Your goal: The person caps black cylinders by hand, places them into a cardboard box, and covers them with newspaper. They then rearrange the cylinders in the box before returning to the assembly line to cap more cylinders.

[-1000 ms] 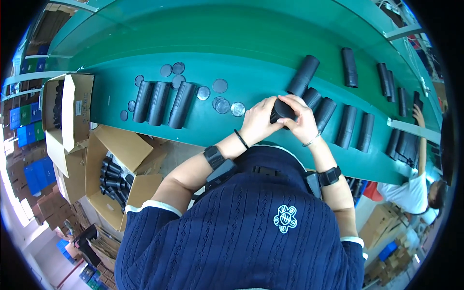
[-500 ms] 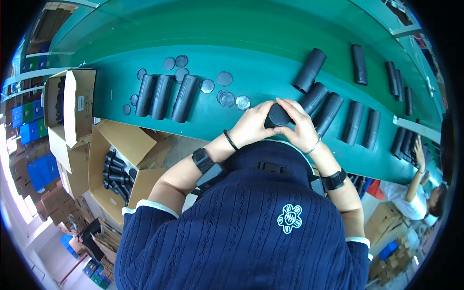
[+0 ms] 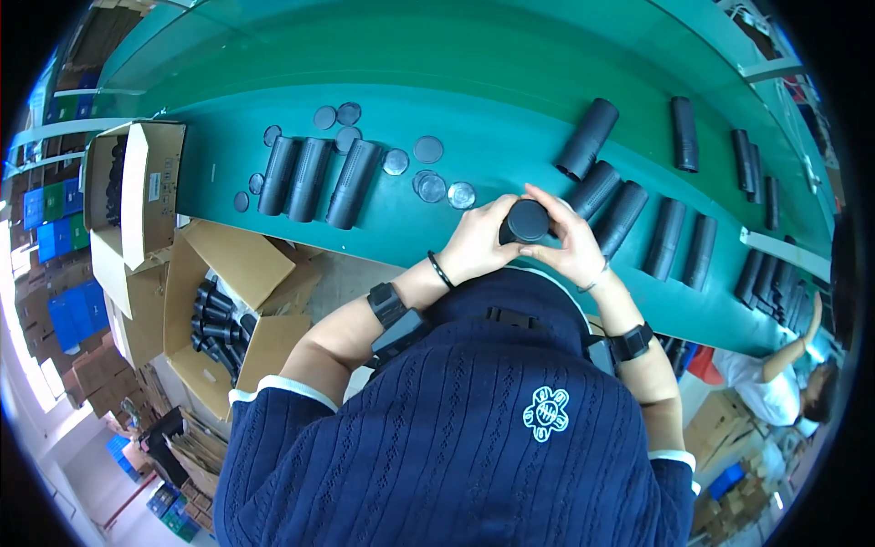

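Note:
A black cylindrical tube [image 3: 528, 221] stands end-up between my hands, its round dark end facing the camera. My left hand [image 3: 480, 241] wraps its left side, and my right hand [image 3: 576, 248] curls round the right side with the index finger reaching over the far edge. Both thumbs meet at the near side. Most of the tube's length is hidden below its end. Just right of my right hand lie more black tubes [image 3: 623, 219], side by side. Left of my hands, several round discs [image 3: 461, 194], some black and some shiny clear, are scattered on the green table [image 3: 492, 137].
Three black tubes [image 3: 354, 185] lie at the left among the discs. An open cardboard box [image 3: 278, 345] of black parts sits below the table's left edge; another box [image 3: 160, 187] stands at its end. A co-worker [image 3: 770, 378] reaches toward tubes at the far right.
My hands keep their hold on the tube, with slight finger shifts. The view has shifted a little. The co-worker's raised hand has moved right and down, away from the tubes there.

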Demonstrator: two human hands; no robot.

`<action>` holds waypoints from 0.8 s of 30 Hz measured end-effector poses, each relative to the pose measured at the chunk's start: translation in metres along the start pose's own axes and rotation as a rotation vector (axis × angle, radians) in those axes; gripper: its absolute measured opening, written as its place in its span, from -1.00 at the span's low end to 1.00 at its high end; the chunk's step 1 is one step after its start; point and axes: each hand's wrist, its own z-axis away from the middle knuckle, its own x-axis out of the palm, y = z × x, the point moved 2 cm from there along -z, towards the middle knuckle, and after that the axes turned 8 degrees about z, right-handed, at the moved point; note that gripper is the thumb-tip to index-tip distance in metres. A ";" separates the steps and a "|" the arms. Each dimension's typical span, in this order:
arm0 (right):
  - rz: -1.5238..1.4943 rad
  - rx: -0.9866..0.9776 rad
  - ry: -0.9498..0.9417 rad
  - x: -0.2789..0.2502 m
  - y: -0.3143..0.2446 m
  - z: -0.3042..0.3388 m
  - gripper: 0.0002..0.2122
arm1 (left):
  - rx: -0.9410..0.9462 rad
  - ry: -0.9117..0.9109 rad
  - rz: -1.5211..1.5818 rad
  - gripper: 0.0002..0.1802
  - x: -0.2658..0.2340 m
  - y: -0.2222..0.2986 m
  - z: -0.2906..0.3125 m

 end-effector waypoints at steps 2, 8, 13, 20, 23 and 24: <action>-0.527 0.063 0.028 0.005 0.008 0.009 -0.37 | 0.014 0.016 0.031 -0.32 0.002 -0.001 0.003; -0.330 0.017 0.069 -0.002 0.005 0.010 -0.37 | 0.049 -0.026 -0.023 -0.29 0.004 0.008 -0.001; 0.077 0.065 0.090 -0.014 0.000 0.002 -0.34 | -0.006 -0.049 0.148 -0.22 0.013 -0.002 -0.013; -0.344 0.145 -0.179 -0.021 0.012 0.000 -0.49 | -0.106 -0.334 0.014 -0.32 -0.005 0.005 -0.015; -0.398 0.201 -0.220 -0.013 0.011 -0.003 -0.48 | -0.139 -0.338 -0.072 -0.33 -0.014 0.011 -0.012; -0.414 0.223 -0.243 -0.011 0.010 -0.006 -0.49 | -0.171 -0.358 -0.144 -0.32 -0.016 0.011 -0.011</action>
